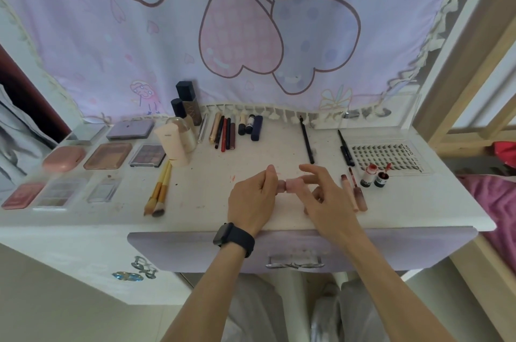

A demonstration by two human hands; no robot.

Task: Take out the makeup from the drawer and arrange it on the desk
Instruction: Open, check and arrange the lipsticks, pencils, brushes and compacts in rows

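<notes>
While both hands meet over the front middle of the desk (212, 174), a short pink tube (293, 184) sits between them, long axis running left-right, roughly parallel to the desk's front edge, ends pointing at each palm; a seam splits it in two parts near the middle, cannot tell which part is the cap. Left hand (252, 199), black watch (233, 238) on its wrist, has its fingers curled round the tube's left part, thumb on top, most of that part hidden in the grip. Right hand (324, 196) pinches the right part, index finger (311, 172) stretched out over the top of it, other fingers loosely bent below, thumb mostly hidden. Tube is held just above the desktop; contact with the surface not clear. Lilac drawer (181, 249) front with a metal handle sits just under the desk edge, below the wrists. Left side of desk: palettes (108, 156) in rows, two brushes (159, 190) lying side by side, bristles toward the front edge. Back middle: bottles (184, 123) upright in a cluster, pencils (223, 132) laid parallel, pointing front-back. Right of the hands: two lip gloss tubes (354, 192) lying front-back, two small red bottles (368, 175) upright, a lash tray (391, 157) behind them, a black pen (307, 140) lying front-back near the middle
</notes>
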